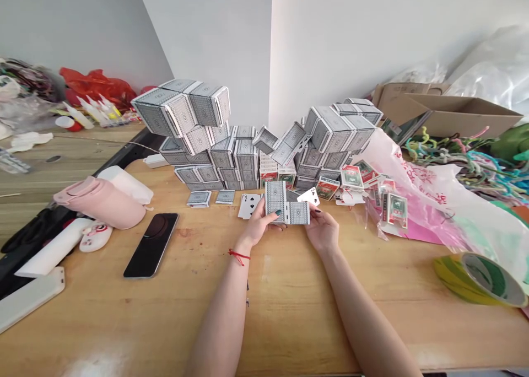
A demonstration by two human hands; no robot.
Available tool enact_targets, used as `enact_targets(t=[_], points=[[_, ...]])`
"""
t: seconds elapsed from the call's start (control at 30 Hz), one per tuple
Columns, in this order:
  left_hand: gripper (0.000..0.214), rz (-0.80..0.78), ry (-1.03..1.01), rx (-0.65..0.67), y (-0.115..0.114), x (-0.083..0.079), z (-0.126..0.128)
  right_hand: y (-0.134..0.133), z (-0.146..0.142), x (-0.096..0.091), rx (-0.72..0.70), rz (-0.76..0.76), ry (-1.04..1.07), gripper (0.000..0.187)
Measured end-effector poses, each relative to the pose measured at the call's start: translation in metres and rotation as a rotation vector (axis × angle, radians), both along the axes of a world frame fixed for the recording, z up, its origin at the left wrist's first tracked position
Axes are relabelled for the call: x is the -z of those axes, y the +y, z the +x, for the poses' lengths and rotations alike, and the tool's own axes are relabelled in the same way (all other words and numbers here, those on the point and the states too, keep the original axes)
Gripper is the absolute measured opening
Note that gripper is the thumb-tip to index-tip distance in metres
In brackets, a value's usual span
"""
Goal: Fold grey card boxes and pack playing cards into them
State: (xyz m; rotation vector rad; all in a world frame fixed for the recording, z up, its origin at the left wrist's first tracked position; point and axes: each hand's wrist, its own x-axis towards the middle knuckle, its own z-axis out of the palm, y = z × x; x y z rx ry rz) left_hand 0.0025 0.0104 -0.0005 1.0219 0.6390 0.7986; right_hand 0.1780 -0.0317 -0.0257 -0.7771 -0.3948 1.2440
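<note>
A single view from a camera worn on the person's head, facing forward and tilted down across the counter (289, 322). It sits at close range: forearms (225, 305) reach in from the bottom edge, the hands (324, 231) appear slightly below center, and the wall (351, 41) spans the top.

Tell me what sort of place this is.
Probably an indoor craft workspace: a wooden tabletop bears stacked boxes folded from playing cards and a roll of tape, with white nozzle-tipped bottles off to the left.
</note>
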Motion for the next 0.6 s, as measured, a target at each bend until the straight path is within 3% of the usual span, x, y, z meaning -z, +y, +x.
enact_targets(t=[0.07,0.2,0.27,0.47,0.6], points=[[0.047,0.01,-0.001,-0.03,0.001,0.0,0.002,0.002,0.001,0.001,0.081,-0.003,-0.009,0.019],[0.044,-0.011,-0.019,-0.104,0.004,0.003,0.005,0.004,0.003,0.001,0.193,0.014,-0.013,0.046],[0.043,-0.021,-0.035,-0.13,0.005,0.005,0.006,0.005,0.005,0.0,0.207,0.034,-0.02,0.05],[0.038,-0.04,-0.007,-0.136,0.005,0.007,0.005,0.006,0.011,-0.002,0.207,0.013,-0.029,0.03],[0.04,-0.025,0.048,-0.125,0.006,0.007,0.005,0.006,0.011,-0.002,0.279,0.024,-0.042,0.03]])
